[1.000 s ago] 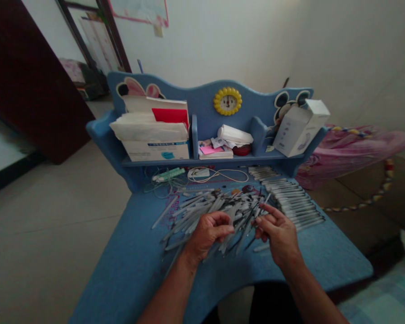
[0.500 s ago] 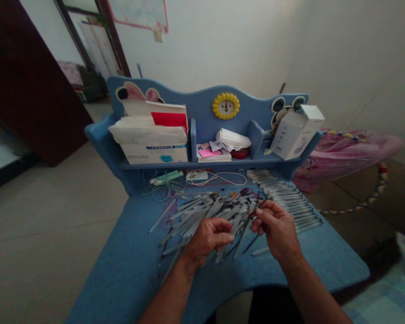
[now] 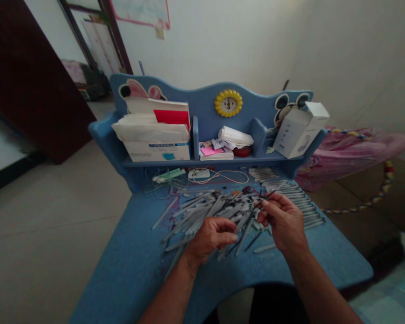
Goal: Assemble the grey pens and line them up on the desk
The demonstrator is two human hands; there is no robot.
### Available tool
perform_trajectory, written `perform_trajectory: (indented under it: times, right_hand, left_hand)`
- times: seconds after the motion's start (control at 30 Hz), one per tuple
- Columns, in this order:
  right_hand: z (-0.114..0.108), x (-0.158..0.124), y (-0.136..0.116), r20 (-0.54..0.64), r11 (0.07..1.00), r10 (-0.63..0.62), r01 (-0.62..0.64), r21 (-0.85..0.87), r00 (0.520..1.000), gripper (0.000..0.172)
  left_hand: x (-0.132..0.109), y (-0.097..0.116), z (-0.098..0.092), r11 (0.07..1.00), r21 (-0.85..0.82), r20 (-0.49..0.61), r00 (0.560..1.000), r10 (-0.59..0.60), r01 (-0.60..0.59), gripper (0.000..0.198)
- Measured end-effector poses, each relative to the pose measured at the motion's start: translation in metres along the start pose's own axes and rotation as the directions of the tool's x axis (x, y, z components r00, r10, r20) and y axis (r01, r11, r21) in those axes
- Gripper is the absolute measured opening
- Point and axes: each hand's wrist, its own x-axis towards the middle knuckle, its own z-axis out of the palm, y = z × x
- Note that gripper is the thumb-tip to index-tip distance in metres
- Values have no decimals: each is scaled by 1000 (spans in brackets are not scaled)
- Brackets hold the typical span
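My right hand point(image 3: 285, 220) pinches a thin dark pen point(image 3: 265, 198) between thumb and fingers, its tip pointing up to the right. Beneath it spreads a loose pile of slender grey and white pens point(image 3: 202, 213), lying in many directions. My left hand point(image 3: 214, 236) hovers over the front of this pile with curled fingers, thumb close to forefinger; anything between them is too small to make out. To the right, more pens point(image 3: 305, 207) lie side by side in a neat row running to the back.
Everything lies on a blue desk point(image 3: 111, 274) with a raised shelf. A mask box point(image 3: 162, 150) stands on its left, a white carton point(image 3: 300, 132) on its right, a yellow clock point(image 3: 228, 103) between. A looped white cord point(image 3: 219, 177) and green power strip point(image 3: 170, 175) lie behind the pile.
My right hand has shifted slightly right with the dark pen still pinched. My left hand keeps almost the same place and pose. The whole view has moved a little.
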Motion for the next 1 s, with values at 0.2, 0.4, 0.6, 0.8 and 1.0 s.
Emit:
perform_trajectory:
  times: [0.2,0.4,0.6,0.8,1.0]
  right_hand:
    - [3,-4,0,35,999,18,-17,-42,999,24]
    - [8,-11,-3,171,985,81,-52,-166,982,17]
    - [8,-15,-15,248,950,92,-10,-312,964,15]
    - [3,-14,-25,377,909,153,20,-417,914,17]
    - [-42,-4,-18,172,840,130,-16,-543,976,27]
  left_hand:
    - [-1,1,1,1000,3,24,1000,-5,4,14]
    - [-1,2,1,1000,18,17,1000,17,-17,11]
    - [-2,5,2,1000,-14,48,999,25,-24,12]
    - [-4,8,3,999,16,58,998,36,-37,13]
    - [-3,7,1,997,-11,-60,996,70,-71,17]
